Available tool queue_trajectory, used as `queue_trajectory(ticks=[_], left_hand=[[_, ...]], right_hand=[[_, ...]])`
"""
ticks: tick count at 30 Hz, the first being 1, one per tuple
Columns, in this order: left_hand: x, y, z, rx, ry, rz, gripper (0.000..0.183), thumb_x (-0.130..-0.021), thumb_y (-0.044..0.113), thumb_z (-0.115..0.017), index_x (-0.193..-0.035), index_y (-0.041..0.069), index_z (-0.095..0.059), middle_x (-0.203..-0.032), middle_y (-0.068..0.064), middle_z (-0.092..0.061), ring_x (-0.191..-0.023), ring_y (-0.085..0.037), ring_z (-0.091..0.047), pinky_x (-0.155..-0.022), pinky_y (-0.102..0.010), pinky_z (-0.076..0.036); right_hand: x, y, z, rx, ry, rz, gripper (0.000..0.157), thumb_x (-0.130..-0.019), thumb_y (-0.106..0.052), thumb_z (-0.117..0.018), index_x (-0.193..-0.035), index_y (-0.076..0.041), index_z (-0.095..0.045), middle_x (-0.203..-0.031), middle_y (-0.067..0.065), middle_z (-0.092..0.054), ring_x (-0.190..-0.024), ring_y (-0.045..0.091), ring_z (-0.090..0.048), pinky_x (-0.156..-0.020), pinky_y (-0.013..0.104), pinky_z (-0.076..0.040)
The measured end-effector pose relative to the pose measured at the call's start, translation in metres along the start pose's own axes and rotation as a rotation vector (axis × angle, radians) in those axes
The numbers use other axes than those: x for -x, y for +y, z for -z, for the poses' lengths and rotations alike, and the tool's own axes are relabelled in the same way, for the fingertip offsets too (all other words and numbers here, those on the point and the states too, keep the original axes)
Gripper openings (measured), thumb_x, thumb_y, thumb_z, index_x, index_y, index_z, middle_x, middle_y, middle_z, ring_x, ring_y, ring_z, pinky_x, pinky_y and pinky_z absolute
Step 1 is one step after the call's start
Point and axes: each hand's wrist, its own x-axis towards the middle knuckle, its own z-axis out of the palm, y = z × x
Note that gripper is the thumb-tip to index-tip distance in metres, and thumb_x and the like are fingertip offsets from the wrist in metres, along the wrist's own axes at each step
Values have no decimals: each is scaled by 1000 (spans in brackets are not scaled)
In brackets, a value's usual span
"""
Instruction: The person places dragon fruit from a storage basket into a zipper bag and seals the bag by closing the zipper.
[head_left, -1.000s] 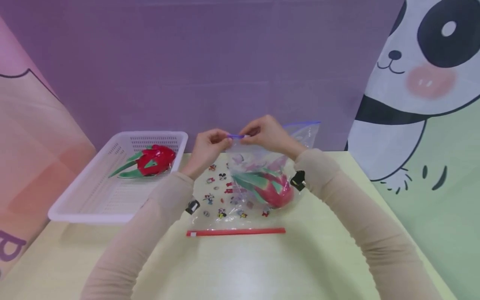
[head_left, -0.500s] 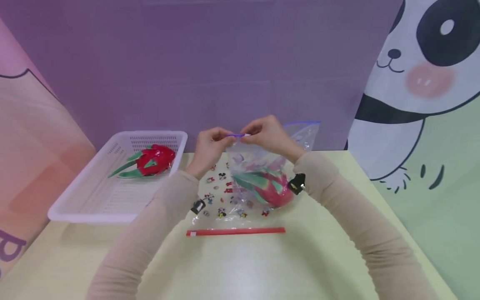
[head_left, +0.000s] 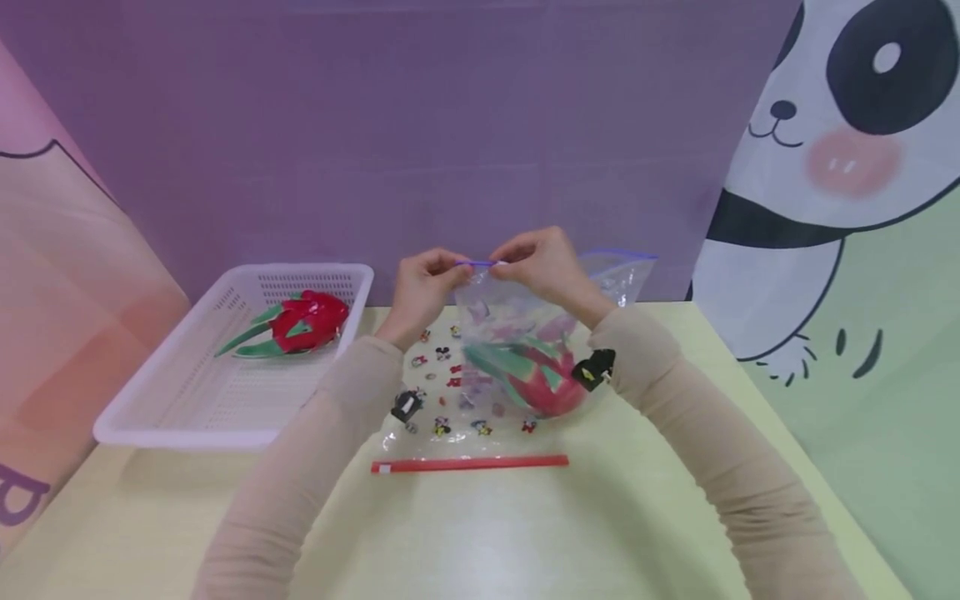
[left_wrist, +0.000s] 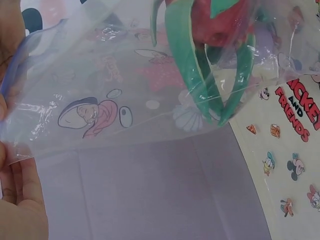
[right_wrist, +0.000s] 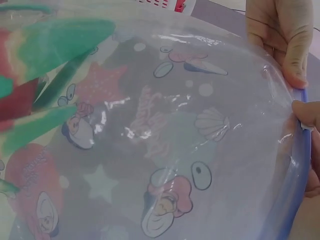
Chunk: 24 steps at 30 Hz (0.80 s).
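Note:
A clear zip bag point(head_left: 483, 304) printed with pink stars and shells hangs between both hands, close over the table. My left hand point(head_left: 420, 292) pinches the left end of its blue zip edge. With thumb and fingertips, my right hand point(head_left: 551, 267) pinches the same edge at a small white slider point(right_wrist: 306, 126). To the right of that hand, the two blue-edged sides of the mouth stand apart. Inside the bag lies a red fruit with long green tips, like a dragon fruit point(head_left: 558, 396); its green tips point(left_wrist: 182, 50) show in the left wrist view.
A second clear bag point(head_left: 420, 433) with cartoon prints and a red zip bar point(head_left: 470, 464) lies flat beneath. On the left stands a white basket point(head_left: 180, 437) with another red, green-tipped fruit point(head_left: 311, 321). A purple wall panel point(head_left: 450, 150) rises behind the table.
Both hands have risen slightly, and the right hand has moved a little to the right along the zip edge. The bag's right-hand blue edge has shifted right too.

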Motion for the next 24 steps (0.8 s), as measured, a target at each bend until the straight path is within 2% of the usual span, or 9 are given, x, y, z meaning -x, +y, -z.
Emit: queue_trajectory(ticks=[8,18,24], left_hand=[[0,-1,1,18,4,-10,15,-82,8,-67,-95,2,-66,-81,-2,-65,-76,-11,-61,-78,-25,-53],[-1,-4,2,51,0,6,15,-81,7,-67,-96,3,-66,-82,-2,-65,-76,-12,-61,-77,-25,-54],[-2,-7,4,79,7,17,17,-81,6,-67,-96,1,-65,-82,-1,-66,-86,-23,-64,-78,-23,-54]], right_hand=[[2,3,4,-10,5,-26,19,-76,-14,-74,-93,-8,-71,-91,8,-71,-81,17,-64,-73,28,-53],[6,7,11,11,23,-47,19,-76,-15,-74,-94,-8,-71,-90,7,-70,-80,17,-63,-69,26,-51],[8,11,16,13,34,-52,18,-76,-15,-75,-92,-8,-72,-88,6,-71,-78,16,-62,-67,25,-50]])
